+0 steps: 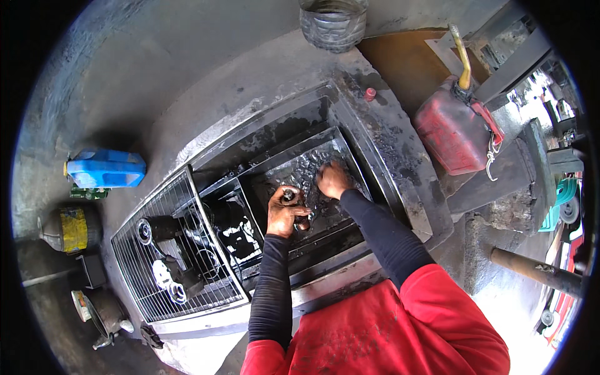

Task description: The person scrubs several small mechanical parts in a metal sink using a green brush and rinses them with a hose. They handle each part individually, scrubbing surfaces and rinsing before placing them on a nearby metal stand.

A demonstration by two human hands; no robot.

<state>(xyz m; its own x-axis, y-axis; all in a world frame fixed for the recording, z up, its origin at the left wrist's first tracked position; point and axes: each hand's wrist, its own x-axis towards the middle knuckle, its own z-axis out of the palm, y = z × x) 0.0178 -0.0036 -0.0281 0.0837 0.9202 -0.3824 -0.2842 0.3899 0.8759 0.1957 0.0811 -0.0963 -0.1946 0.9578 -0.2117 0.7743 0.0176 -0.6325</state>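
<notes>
My left hand (284, 215) is closed around small, dark, oily metal parts, with a round one (288, 194) showing between thumb and fingers. It is over a metal tray (351, 153) set inside a basin. To its right and a little farther off, my right hand (334, 180) reaches down into the tray with its fingers curled. Their tips are hidden, so what they grip cannot be made out. Dark, wet small metal pieces (306, 164) lie in the tray around both hands.
Left of the tray, a wire rack (140, 275) bears greasy machine parts (159, 230). A blue jug (106, 169) stands at far left. On the right are a red fuel can (453, 131) with a yellow spout and a red cap (370, 94) on the basin ledge. A cut plastic container (333, 28) is at the back.
</notes>
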